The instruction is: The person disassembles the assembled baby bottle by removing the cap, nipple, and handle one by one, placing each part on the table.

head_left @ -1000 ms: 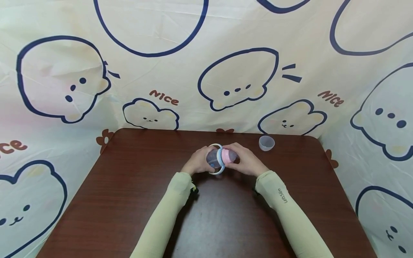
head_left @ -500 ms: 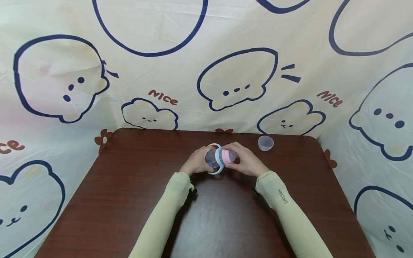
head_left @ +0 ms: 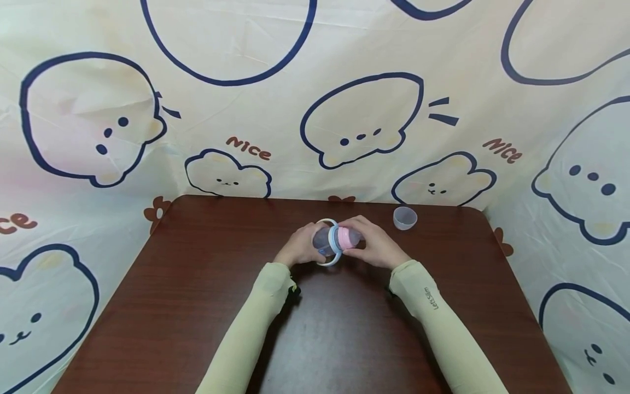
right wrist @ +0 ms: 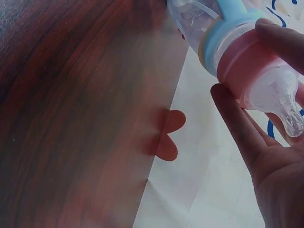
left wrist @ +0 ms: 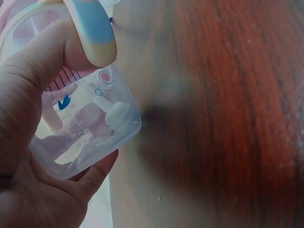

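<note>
- Baby bottle [head_left: 331,241] held sideways just above the table [head_left: 197,306], roughly mid-width, toward the far half; base points to person's left, teat end to the right.
- Left hand [head_left: 300,247] grasping the clear body: thumb on top by the blue handle loop [left wrist: 92,28], fingers curled under the base (left wrist view).
- Right hand [head_left: 376,247] grasping the pink collar [right wrist: 247,66]: one finger over the top, another along the underside. Silicone teat [right wrist: 285,107] sticks out past the collar toward the palm, uncovered.
- Blue ring [right wrist: 216,40] sits betw. clear body and pink collar; handle loops run off it near & far side of the bottle.
- Inside the clear body: a white bit and printed scale marks; contents otherwise can't tell.
- Clear cap [head_left: 405,218] lies on the table, up-right of the right hand, apart from it, near the far edge.
- Edges: far table edge meets the cartoon-print cloth [head_left: 315,109] just behind the hands; right corner rounded, well apart from the bottle.
- Open room: wide bare wood left, right & near side of the hands; forearms in pale yellow sleeves [head_left: 433,306] come in from the near edge.
</note>
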A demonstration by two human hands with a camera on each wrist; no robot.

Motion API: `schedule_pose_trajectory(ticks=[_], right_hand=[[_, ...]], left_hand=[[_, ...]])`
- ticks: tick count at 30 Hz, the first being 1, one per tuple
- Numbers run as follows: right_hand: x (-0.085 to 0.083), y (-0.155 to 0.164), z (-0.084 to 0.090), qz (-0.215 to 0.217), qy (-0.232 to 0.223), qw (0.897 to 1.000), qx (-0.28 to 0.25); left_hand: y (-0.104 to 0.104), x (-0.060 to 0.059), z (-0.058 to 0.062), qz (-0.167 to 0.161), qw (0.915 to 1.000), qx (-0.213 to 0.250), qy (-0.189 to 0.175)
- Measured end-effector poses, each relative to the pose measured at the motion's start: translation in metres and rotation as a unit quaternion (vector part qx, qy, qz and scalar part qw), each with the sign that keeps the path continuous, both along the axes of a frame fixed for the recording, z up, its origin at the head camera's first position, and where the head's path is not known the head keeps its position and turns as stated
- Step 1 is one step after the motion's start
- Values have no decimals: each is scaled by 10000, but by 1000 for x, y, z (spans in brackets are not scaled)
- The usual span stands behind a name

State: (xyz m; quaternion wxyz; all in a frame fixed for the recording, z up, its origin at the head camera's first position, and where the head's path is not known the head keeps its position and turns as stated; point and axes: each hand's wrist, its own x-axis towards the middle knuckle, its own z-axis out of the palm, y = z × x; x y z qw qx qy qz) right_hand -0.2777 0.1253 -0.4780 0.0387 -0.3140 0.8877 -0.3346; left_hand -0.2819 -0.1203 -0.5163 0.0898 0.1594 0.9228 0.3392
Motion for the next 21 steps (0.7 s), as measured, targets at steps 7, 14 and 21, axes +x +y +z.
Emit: schedule_pose_trajectory(ticks=[7,14,21], right_hand=[[-2,4,5,-102,-1,9999,42],[-2,10,13,-226,-49,9997,53],[-1,15,16,-238,-78,9997,-51]], left_hand=[[0,0,-1,-8,10000,47,79],[1,-1,1,-8,9999,70,74],[2,-2,-1,-37,9999,-40,158]])
